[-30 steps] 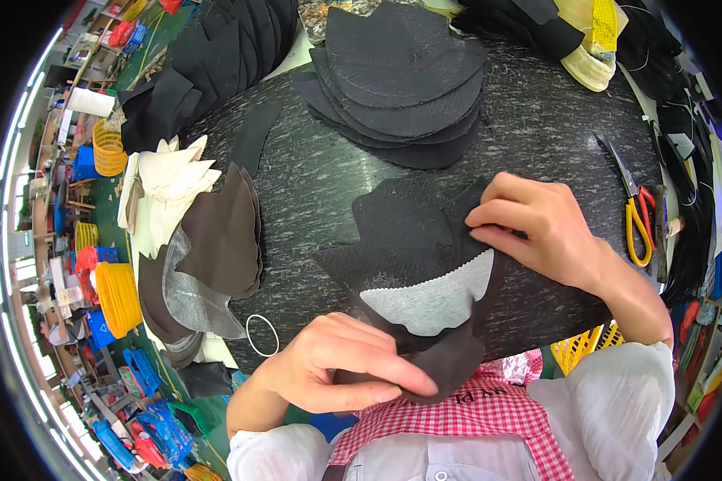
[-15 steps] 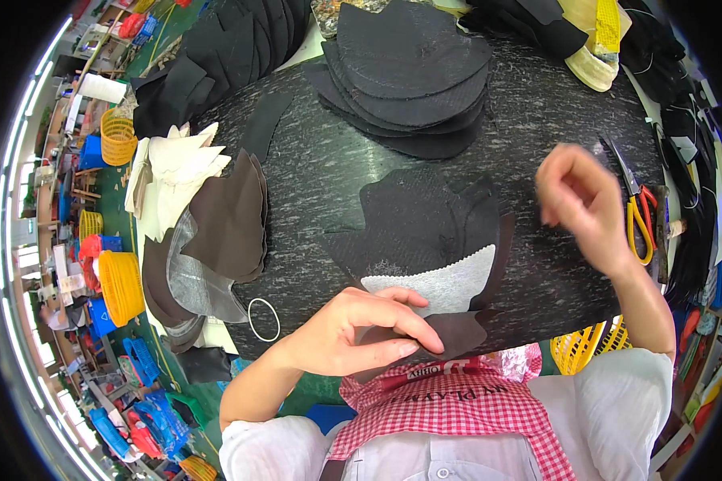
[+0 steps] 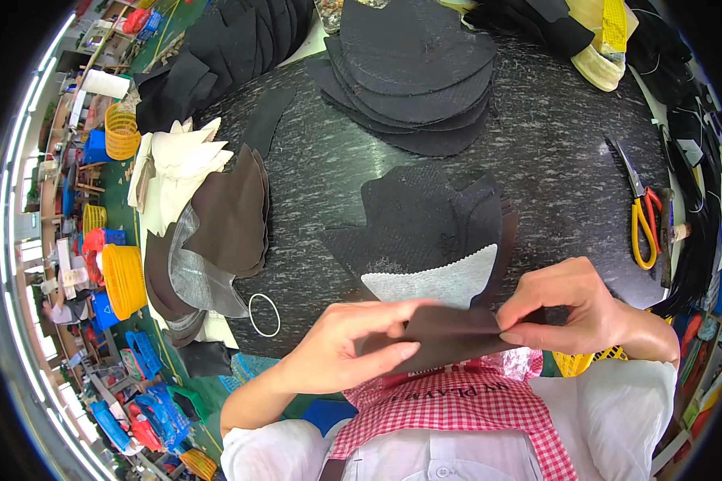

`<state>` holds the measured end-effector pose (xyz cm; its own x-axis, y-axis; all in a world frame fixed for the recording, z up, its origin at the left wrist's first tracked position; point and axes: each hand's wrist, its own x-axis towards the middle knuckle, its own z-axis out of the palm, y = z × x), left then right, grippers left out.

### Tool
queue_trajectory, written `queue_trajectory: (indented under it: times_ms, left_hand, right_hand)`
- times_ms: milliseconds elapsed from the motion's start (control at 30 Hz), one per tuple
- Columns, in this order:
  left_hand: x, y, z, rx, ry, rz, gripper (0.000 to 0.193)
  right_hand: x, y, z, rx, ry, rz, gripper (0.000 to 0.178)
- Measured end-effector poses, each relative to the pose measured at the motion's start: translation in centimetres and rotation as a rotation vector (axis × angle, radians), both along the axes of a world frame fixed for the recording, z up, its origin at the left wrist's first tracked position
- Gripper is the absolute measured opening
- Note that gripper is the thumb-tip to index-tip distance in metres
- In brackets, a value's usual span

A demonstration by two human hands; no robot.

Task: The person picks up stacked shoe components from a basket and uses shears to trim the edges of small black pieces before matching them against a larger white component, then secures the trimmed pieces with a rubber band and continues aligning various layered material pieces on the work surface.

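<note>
A dark brown cut piece of leather-like sheet [image 3: 455, 330] is raised at the table's near edge, in front of my apron. My right hand [image 3: 571, 309] pinches its right end between thumb and fingertips. At its left end my left hand [image 3: 357, 338] grips it, thumb toward me and fingers partly hidden behind it. Just beyond lies a black fabric piece [image 3: 413, 220] with a pale grey zigzag-edged patch [image 3: 437, 276]. A brown edge [image 3: 505, 248] shows under its right side.
A stack of black pieces [image 3: 413, 88] lies at the far middle. To the left are brown pieces [image 3: 231, 212], cream pieces [image 3: 176, 164] and a white ring [image 3: 264, 314]. Yellow-and-red-handled scissors [image 3: 640, 210] lie at the right on the dark speckled table [image 3: 313, 208].
My right hand has come down and toward me from near the scissors and taken the brown piece's right end. The piece has been lifted. My left hand has shifted slightly.
</note>
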<state>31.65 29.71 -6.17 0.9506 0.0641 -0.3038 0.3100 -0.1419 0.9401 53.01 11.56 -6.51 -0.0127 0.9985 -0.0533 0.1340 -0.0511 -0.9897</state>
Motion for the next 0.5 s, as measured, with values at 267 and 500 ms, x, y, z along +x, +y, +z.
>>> queue_trajectory:
  times_ms: [267, 500]
  left_hand:
    - [1.3, 2.1, -1.3, 0.125, -0.085, 0.121, 0.026]
    - [2.5, 3.2, -2.9, 0.315, -0.062, 0.195, 0.034]
  right_hand:
    - [1.1, 2.4, -1.4, -0.091, -0.105, -0.236, 0.039]
    - [1.6, 4.5, -3.9, -0.012, -0.294, -0.37, 0.036]
